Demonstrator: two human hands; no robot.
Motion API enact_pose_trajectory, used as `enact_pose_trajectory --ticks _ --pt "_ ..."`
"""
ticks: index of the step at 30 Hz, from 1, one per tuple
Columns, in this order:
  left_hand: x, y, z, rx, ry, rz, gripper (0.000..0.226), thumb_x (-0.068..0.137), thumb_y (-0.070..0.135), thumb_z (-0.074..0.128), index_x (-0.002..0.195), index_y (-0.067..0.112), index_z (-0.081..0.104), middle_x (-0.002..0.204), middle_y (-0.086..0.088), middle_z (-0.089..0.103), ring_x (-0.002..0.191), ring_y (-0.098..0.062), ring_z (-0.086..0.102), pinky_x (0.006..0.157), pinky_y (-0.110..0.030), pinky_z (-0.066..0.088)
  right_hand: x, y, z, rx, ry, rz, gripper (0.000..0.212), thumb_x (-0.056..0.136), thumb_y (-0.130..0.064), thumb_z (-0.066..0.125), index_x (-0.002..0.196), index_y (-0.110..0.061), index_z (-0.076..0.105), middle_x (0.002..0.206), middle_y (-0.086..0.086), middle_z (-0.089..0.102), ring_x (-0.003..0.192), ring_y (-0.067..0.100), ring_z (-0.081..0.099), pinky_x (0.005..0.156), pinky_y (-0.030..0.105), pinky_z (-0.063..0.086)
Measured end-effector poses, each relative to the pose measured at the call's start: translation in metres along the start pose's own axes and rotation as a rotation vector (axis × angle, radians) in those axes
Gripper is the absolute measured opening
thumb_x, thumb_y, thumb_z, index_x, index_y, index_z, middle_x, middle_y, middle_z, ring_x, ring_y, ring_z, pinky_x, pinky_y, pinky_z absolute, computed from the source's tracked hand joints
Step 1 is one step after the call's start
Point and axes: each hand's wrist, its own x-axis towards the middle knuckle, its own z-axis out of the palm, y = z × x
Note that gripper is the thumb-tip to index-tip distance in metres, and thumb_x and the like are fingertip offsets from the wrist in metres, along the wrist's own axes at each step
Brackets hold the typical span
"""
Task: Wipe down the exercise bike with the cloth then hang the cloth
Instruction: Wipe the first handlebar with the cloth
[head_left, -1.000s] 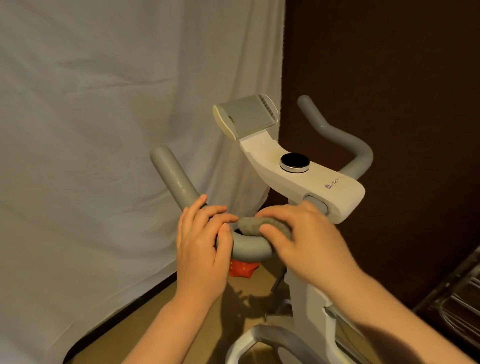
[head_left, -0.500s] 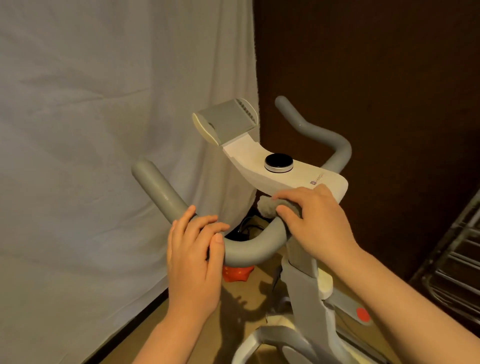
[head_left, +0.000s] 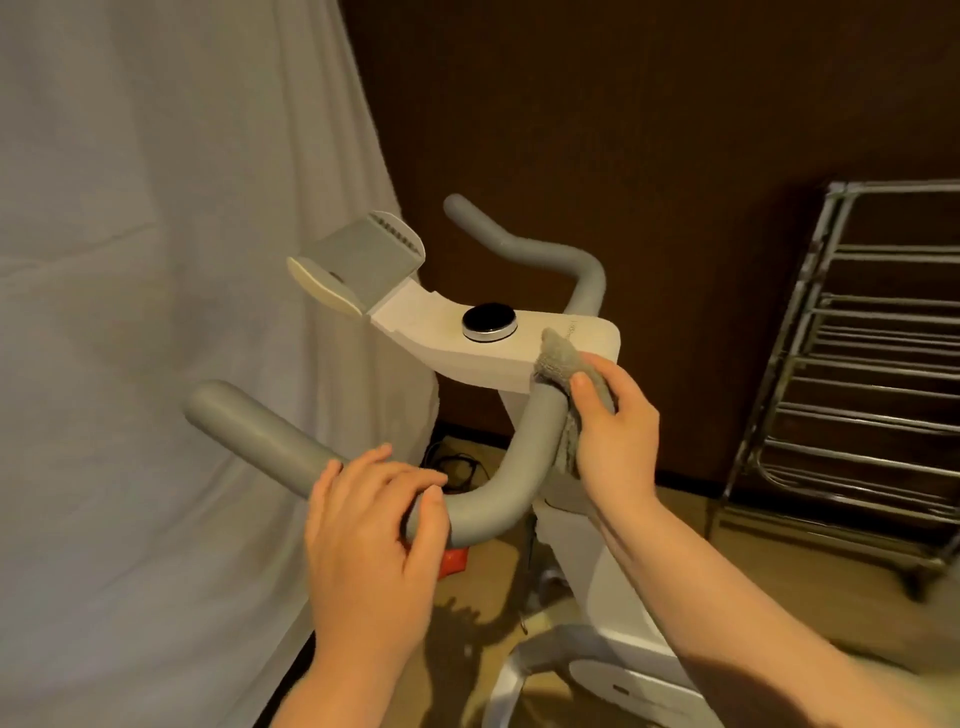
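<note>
Grey cloth (head_left: 563, 364) gripped by right hand (head_left: 615, 431) against handlebar (head_left: 524, 447), left hand (head_left: 371, 535) steadying

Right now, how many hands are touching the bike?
2. The left hand grips the near handlebar; the right hand presses the cloth against that bar beside the white console.

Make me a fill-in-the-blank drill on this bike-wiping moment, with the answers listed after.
1. The right hand holds a grey ____ against the handlebar.
2. The left hand grips the ____ end of the handlebar.
3. The round black knob sits on the white ____.
4. A metal ____ stands on the right by the dark wall.

Answers: cloth; left; console; drying rack
</note>
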Motion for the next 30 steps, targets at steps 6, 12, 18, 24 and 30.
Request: enact_pose_trajectory --ticks 6,12,18,24,30 --pt "0.019 -0.013 -0.013 -0.052 -0.113 0.213 0.026 0.087 0.036 0.047 0.077 0.031 0.070 0.074 0.021 0.062 0.073 -0.003 0.054 0.074 -0.027 0.033 -0.067 0.000 0.009 0.114 0.091 0.060 0.022 0.098 -0.025 0.052 0.113 -0.039 0.060 0.124 -0.003 0.057 0.111 0.011 0.057 0.096 0.040 0.049" --pt "0.013 -0.018 -0.008 -0.093 -0.066 0.261 0.025 0.090 0.030 0.047 0.078 0.028 0.068 0.073 0.018 0.060 0.071 -0.003 0.048 0.074 -0.025 0.028 -0.107 -0.011 0.029 0.143 0.184 0.078 0.021 0.098 -0.026 0.052 0.113 -0.040 0.057 0.121 -0.011 0.053 0.111 0.003 0.053 0.097 0.032 0.048" --pt "0.016 -0.026 -0.012 -0.166 -0.110 0.337 0.027 0.094 0.029 0.045 0.091 0.028 0.072 0.082 0.017 0.065 0.078 -0.003 0.052 0.075 -0.025 0.031 -0.094 -0.013 0.037 0.055 0.301 0.028 0.018 0.096 -0.028 0.055 0.106 -0.044 0.055 0.118 -0.008 0.050 0.106 0.006 0.055 0.095 0.039 0.051" --pt "0.016 -0.034 -0.014 -0.199 -0.136 0.391 0.031 0.096 0.032 0.042 0.098 0.027 0.073 0.088 0.015 0.068 0.082 -0.002 0.055 0.079 -0.022 0.033 -0.148 -0.014 0.056 0.142 0.324 -0.024 0.017 0.096 -0.026 0.056 0.108 -0.036 0.052 0.120 -0.004 0.050 0.106 0.002 0.054 0.091 0.026 0.050" --pt "0.016 -0.033 -0.020 -0.194 -0.174 0.390 0.033 0.095 0.033 0.041 0.100 0.027 0.073 0.089 0.014 0.068 0.084 0.001 0.049 0.079 -0.021 0.029 -0.112 -0.011 0.055 0.195 0.458 0.143 0.014 0.099 -0.024 0.052 0.106 -0.034 0.048 0.124 0.003 0.052 0.106 0.012 0.057 0.089 0.033 0.051"
